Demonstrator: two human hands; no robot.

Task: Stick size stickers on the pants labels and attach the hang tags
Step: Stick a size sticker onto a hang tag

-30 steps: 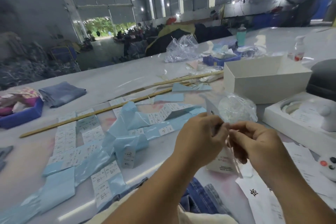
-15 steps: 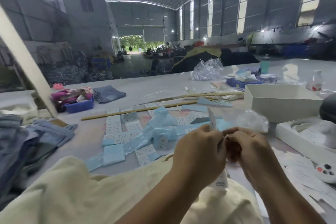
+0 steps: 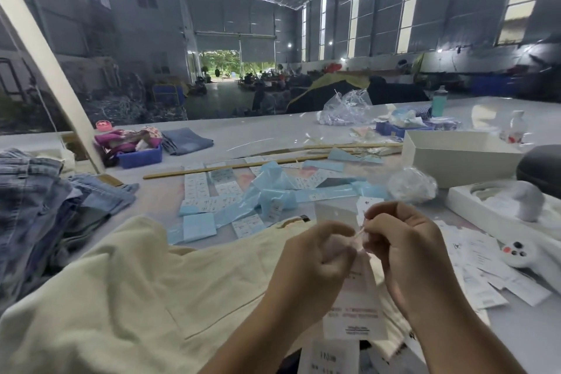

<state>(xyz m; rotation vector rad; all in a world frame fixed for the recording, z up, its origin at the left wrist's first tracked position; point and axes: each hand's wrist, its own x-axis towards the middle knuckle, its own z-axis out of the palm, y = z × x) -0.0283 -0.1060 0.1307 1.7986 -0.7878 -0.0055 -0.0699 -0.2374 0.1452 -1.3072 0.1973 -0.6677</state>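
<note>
Glossy pale grey worktable (image 3: 273, 138) in a big corrugated-metal hall, roll door open at 12 o'clock, greenery beyond.

Counts:
- 2 bare hands, both at 5 o'clock. Left hand (image 3: 315, 255) and right hand (image 3: 403, 243) curled, fingertips meeting, both pinching a thin pale tag string (image 3: 358, 234) between them.
- White paper hang tags (image 3: 355, 300), printed, rectangular, hang just below the pinch; exact count unclear, at least 2 overlap.
- 1 pair of cream cotton pants (image 3: 136, 297), soft and wrinkled, fills 6 to 8 o'clock, under both hands.
- Stack of blue denim jeans (image 3: 36, 200) at 9 o'clock; count unclear.
- 1 folded denim piece (image 3: 186, 140) at 11 o'clock, just beside 1 blue plastic bin (image 3: 139, 158) holding pink cloth.
- Light blue glossy sticker backing strips (image 3: 273, 191) with small white size stickers (image 3: 197, 188), centre of table; too many to count.
- 2 long wooden sticks (image 3: 236, 165), lying flat, near 12 o'clock.
- 1 open white cardboard box (image 3: 461, 158) at 2 o'clock.
- 2 crumpled clear plastic bags: one (image 3: 411, 185) near the box, one (image 3: 346, 108) further back.
- 1 teal bottle (image 3: 439, 100) and 1 clear bottle (image 3: 514, 127), upright, at 1–2 o'clock.
- Loose white printed paper slips (image 3: 485, 264) at 4 o'clock, overlapping.
</note>
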